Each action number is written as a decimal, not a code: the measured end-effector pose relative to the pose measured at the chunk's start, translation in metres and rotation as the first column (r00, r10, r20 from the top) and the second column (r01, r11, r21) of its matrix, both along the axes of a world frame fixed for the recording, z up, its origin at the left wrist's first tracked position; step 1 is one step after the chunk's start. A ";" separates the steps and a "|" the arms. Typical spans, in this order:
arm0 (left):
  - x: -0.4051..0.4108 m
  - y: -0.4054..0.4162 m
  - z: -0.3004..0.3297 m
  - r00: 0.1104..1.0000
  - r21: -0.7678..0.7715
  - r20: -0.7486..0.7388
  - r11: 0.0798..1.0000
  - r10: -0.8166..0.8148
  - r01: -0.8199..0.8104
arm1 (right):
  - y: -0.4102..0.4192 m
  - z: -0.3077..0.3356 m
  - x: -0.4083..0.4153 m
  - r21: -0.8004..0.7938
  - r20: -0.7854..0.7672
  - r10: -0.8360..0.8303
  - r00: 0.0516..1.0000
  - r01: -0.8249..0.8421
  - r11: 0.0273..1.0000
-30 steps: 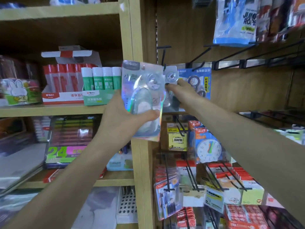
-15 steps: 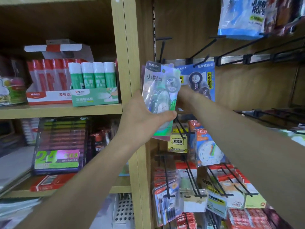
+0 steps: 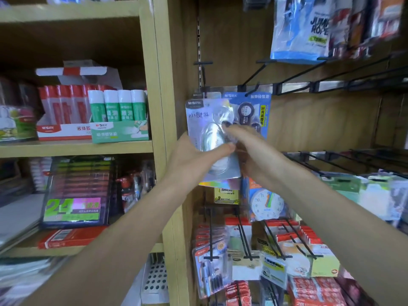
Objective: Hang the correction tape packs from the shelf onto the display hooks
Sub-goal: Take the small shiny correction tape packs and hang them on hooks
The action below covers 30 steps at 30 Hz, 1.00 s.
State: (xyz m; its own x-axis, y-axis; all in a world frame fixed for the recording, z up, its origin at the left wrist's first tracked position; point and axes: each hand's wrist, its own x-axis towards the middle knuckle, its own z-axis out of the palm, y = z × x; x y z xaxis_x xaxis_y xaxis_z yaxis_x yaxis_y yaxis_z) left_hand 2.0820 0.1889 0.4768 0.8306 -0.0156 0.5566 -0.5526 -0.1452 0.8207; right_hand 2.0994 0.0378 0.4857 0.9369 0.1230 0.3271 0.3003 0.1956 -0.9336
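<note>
A holographic correction tape pack (image 3: 208, 138) is pinched between thumb and fingers of the left hand (image 3: 194, 157) just below the leftmost display hook (image 3: 203, 71), steadied by the right hand (image 3: 249, 149) (fingers curled on its blister); its hang hole must next be threaded over the hook tip.

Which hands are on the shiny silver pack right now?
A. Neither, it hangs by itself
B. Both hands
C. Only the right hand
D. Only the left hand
B. The left hand grips the holographic correction tape pack from below with its thumb across the front, while the right hand pinches it from the right side, in front of the blue pack already hanging on a hook.
</note>
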 end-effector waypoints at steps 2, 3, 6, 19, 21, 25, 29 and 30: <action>-0.001 -0.005 -0.001 0.996 -0.020 -0.036 0.997 -0.077 0.077 | -0.001 -0.002 -0.004 0.041 0.007 -0.017 1.000 0.016 0.999; -0.002 -0.006 -0.001 0.991 -0.029 -0.059 0.993 -0.117 0.116 | -0.002 -0.001 -0.007 0.065 0.005 -0.022 1.000 0.021 0.998; -0.004 -0.010 -0.001 0.973 -0.088 -0.134 0.980 -0.187 0.176 | -0.006 -0.001 -0.009 0.115 -0.033 0.038 0.999 -0.034 0.993; -0.005 -0.012 0.005 0.956 -0.239 -0.165 0.950 -0.241 0.198 | 0.000 -0.001 -0.013 0.027 -0.022 -0.212 0.977 0.213 0.977; -0.004 -0.016 0.008 0.974 -0.269 -0.102 0.949 -0.200 0.167 | 0.002 0.001 -0.012 0.059 -0.006 -0.261 0.965 0.261 0.964; 0.004 -0.017 0.014 0.987 -0.305 -0.056 0.944 -0.151 0.127 | 0.002 0.004 -0.005 0.101 0.010 -0.389 0.921 0.386 0.917; 0.011 -0.016 0.016 0.997 -0.295 -0.048 0.954 -0.064 0.047 | -0.012 0.005 0.000 0.092 0.063 -0.504 0.861 0.498 0.862; 0.014 -0.017 0.017 0.999 -0.282 -0.045 0.959 -0.023 0.009 | -0.016 0.005 0.000 0.091 0.068 -0.517 0.853 0.511 0.855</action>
